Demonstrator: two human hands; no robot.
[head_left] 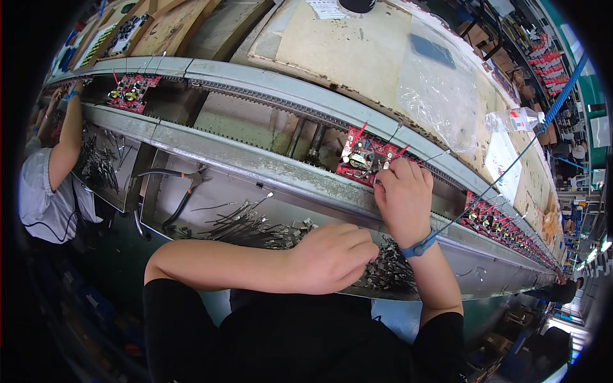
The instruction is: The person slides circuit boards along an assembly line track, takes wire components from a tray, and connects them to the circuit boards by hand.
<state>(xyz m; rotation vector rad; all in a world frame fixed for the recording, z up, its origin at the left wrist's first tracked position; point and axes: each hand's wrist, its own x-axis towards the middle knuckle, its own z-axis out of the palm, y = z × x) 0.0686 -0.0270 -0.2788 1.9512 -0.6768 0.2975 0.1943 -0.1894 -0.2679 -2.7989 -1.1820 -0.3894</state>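
Note:
A red circuit board point(361, 155) with red and black wires rests on the conveyor rails in front of me. My right hand point(405, 195), a blue band at its wrist, reaches over the near rail to the board's right edge. Its fingers are bent and pressed together there; what they pinch is hidden. My left hand point(335, 258) is closed above the metal tray, its fingertips turned away from view. Beneath and beside it lies a pile of small dark leads with metal ends point(389, 271).
Pliers with orange-and-black handles point(185, 185) lie at the tray's left. Other red boards sit along the conveyor, left point(132, 92) and right point(491, 220). A blue coiled cord point(565, 86) runs to my wristband. Another person's arm point(69, 137) works at far left. A plastic bottle point(516, 119) lies beyond the conveyor.

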